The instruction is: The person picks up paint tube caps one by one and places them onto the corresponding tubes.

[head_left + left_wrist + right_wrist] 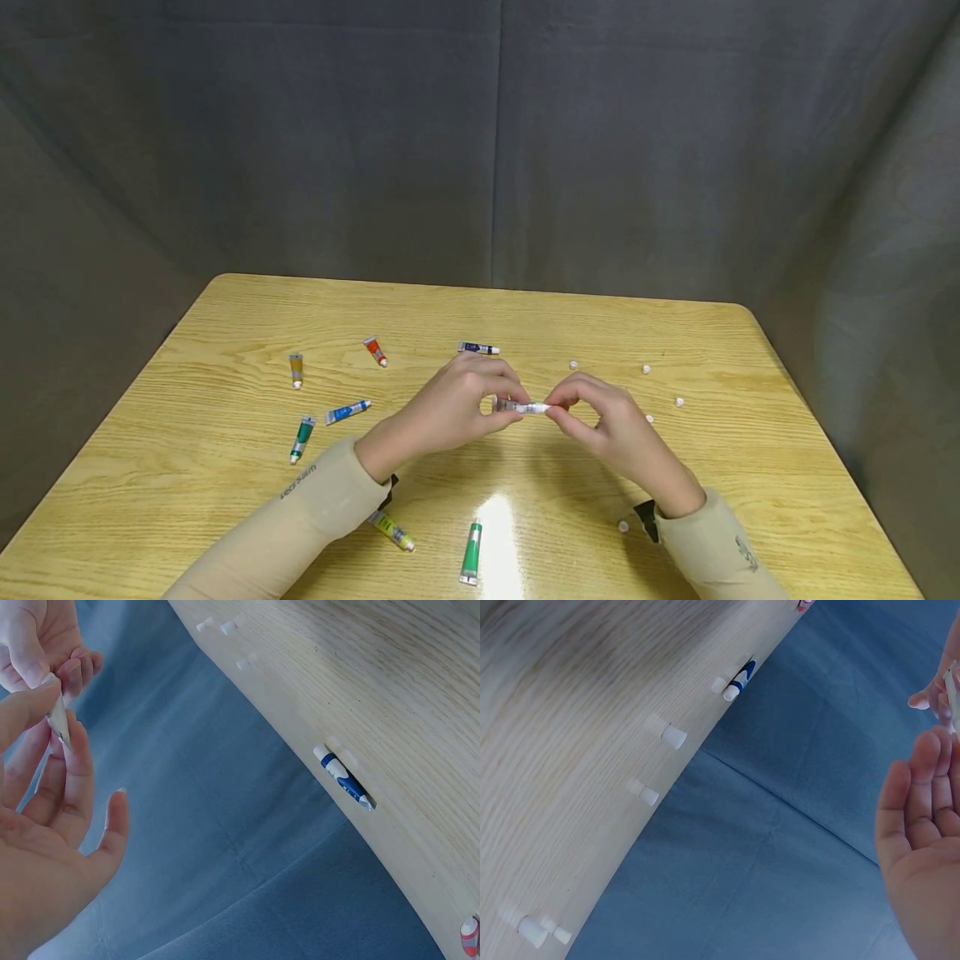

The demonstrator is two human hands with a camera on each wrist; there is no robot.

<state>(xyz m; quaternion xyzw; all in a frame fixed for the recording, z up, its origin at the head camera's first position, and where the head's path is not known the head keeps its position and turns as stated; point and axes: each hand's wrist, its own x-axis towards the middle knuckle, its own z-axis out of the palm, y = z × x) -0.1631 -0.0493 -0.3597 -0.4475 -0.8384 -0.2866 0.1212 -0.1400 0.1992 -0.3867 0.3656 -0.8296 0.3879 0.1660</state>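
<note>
Over the middle of the table, a small white and grey paint tube (527,408) is held level between both hands. My left hand (453,398) pinches its body between thumb and fingers. At the white cap end, the thumb and fingertips of my right hand (613,427) pinch the tube. In the left wrist view the tube (59,722) shows between the two hands' fingers. The right wrist view catches only a sliver of the tube (952,697) at its edge. A dark blue tube (477,348) lies just beyond the left hand.
Left on the wooden table (225,333) lie red (375,352), ochre (297,368), blue (348,412) and dark green (302,439) tubes. A yellow tube (392,530), partly under the left forearm, and a green tube (471,552) lie nearer. Several white caps (679,402) are scattered right.
</note>
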